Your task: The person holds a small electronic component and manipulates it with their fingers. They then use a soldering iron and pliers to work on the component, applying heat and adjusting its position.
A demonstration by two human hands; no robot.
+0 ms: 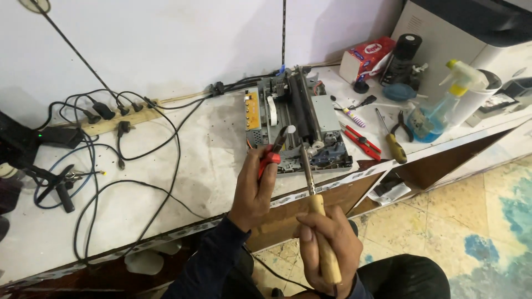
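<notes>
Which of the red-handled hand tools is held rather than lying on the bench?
The red-handled cutters in the left hand; the other red-handled pliers lie flat beside the opened printer mechanism.

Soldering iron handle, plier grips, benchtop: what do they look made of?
Soldering iron with tan handle in the right hand: handle looks like pale wood, matte; the shaft is dull grey metal. Red-handled pliers in the left hand: grips look like glossy plastic or rubber, jaws dark metal. White benchtop: smooth, stained, probably laminate or stone; cannot tell which.
</notes>
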